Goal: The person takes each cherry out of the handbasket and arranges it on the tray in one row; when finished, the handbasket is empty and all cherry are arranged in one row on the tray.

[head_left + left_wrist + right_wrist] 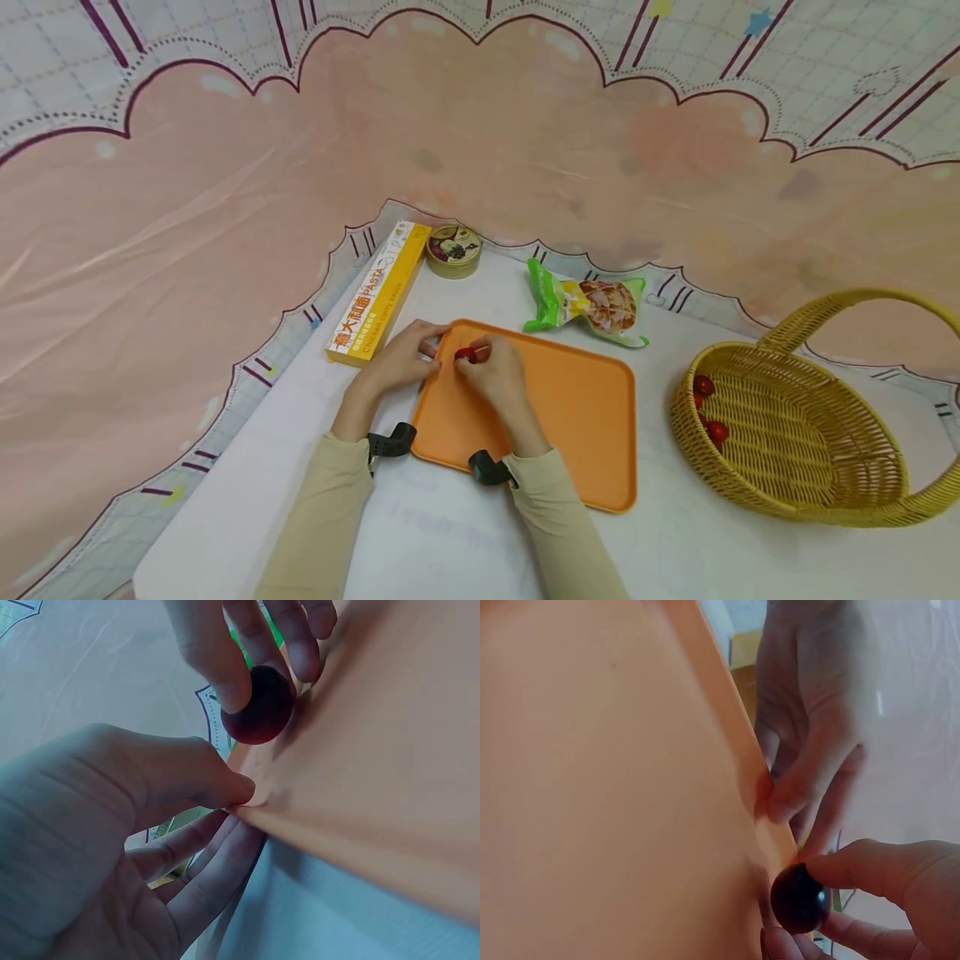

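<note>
Observed on the left hand: pinching, with thumb above and fingers beneath. Observed on the right hand: positioned just beside the left, pinching, with thumb opposed to fingertips. Noted of left forearm and right forearm: extended forward, converging towards the hands, sleeved to near the wrists.

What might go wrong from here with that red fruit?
The right hand pinches the round red fruit, so it might slip and roll across the orange tray. The left hand grips that tray's edge, so an accidental tug there might tilt or shift it.
</note>
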The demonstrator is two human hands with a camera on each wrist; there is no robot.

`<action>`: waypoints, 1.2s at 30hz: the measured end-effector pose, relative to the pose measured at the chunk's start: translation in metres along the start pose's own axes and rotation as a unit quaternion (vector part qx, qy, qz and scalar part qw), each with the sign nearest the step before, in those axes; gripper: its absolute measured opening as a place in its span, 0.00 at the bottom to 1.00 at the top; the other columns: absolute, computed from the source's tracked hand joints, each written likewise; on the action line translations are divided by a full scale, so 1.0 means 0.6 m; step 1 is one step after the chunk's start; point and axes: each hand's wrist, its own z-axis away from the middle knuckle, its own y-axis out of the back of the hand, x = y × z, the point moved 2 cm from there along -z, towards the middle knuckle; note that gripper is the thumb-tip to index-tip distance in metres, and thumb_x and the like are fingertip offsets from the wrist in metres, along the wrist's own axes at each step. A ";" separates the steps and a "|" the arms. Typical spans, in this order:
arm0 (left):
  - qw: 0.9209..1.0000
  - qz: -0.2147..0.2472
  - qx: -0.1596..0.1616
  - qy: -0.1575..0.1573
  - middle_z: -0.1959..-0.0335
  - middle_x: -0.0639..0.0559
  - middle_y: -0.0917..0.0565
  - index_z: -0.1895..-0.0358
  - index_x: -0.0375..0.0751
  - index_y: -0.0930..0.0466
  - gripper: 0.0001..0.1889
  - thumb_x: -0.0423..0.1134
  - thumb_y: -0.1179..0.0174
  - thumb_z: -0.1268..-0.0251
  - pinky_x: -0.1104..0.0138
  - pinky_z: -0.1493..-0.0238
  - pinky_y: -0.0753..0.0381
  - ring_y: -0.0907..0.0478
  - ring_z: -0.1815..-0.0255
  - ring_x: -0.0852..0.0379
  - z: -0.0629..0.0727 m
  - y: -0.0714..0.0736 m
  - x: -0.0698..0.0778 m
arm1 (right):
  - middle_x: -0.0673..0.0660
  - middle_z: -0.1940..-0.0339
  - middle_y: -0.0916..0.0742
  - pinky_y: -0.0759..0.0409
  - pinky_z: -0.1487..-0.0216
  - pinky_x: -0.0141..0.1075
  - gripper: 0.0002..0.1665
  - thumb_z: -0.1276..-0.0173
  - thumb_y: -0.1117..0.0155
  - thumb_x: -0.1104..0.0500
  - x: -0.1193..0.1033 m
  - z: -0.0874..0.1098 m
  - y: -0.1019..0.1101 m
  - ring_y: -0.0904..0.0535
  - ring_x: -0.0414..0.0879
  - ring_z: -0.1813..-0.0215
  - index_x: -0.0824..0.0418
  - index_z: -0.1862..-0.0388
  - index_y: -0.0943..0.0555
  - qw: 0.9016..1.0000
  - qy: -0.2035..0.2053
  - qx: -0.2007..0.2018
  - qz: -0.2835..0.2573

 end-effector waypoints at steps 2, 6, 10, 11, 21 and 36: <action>1.000 0.005 0.000 0.001 0.38 0.39 0.28 0.30 0.35 0.32 0.32 0.28 0.39 0.40 0.57 0.49 0.19 0.22 0.49 0.45 0.001 -0.001 0.002 | 0.61 0.66 0.13 0.18 0.59 0.42 0.15 0.42 0.26 0.60 -0.002 0.001 -0.002 0.18 0.54 0.63 0.67 0.59 0.16 1.000 -0.001 0.006 0.007; 1.000 0.008 -0.002 -0.001 0.38 0.39 0.28 0.30 0.35 0.31 0.31 0.27 0.39 0.40 0.58 0.49 0.19 0.22 0.49 0.45 -0.001 -0.004 0.005 | 0.59 0.67 0.13 0.19 0.61 0.40 0.14 0.42 0.26 0.58 -0.003 0.001 -0.003 0.18 0.52 0.64 0.66 0.61 0.15 1.000 -0.007 0.016 0.018; 1.000 0.006 0.000 -0.003 0.39 0.39 0.28 0.30 0.35 0.31 0.31 0.27 0.39 0.40 0.58 0.49 0.19 0.22 0.49 0.45 -0.003 -0.006 0.007 | 0.57 0.69 0.13 0.20 0.64 0.39 0.14 0.42 0.26 0.56 -0.003 0.001 0.000 0.18 0.50 0.66 0.64 0.63 0.15 0.999 -0.016 0.030 0.019; 1.000 0.006 0.000 -0.003 0.39 0.39 0.28 0.30 0.35 0.31 0.32 0.27 0.39 0.40 0.58 0.49 0.19 0.22 0.49 0.45 -0.004 -0.007 0.008 | 0.56 0.69 0.13 0.20 0.65 0.39 0.14 0.42 0.26 0.55 -0.003 0.001 0.000 0.18 0.50 0.66 0.64 0.64 0.15 0.999 -0.017 0.035 0.022; 1.000 0.005 -0.001 -0.008 0.39 0.39 0.28 0.30 0.35 0.31 0.32 0.27 0.39 0.41 0.57 0.49 0.19 0.22 0.49 0.46 -0.006 -0.011 0.012 | 0.59 0.61 0.13 0.19 0.57 0.43 0.21 0.39 0.28 0.50 0.001 -0.002 0.008 0.18 0.53 0.58 0.65 0.56 0.16 0.998 -0.043 0.034 0.026; 1.000 0.006 0.008 -0.017 0.40 0.38 0.27 0.30 0.35 0.31 0.33 0.28 0.38 0.42 0.58 0.51 0.20 0.22 0.50 0.46 -0.002 -0.001 -0.004 | 0.66 0.53 0.15 0.20 0.52 0.49 0.21 0.33 0.35 0.55 0.028 -0.001 0.145 0.19 0.59 0.50 0.67 0.47 0.18 0.999 -0.023 0.044 0.011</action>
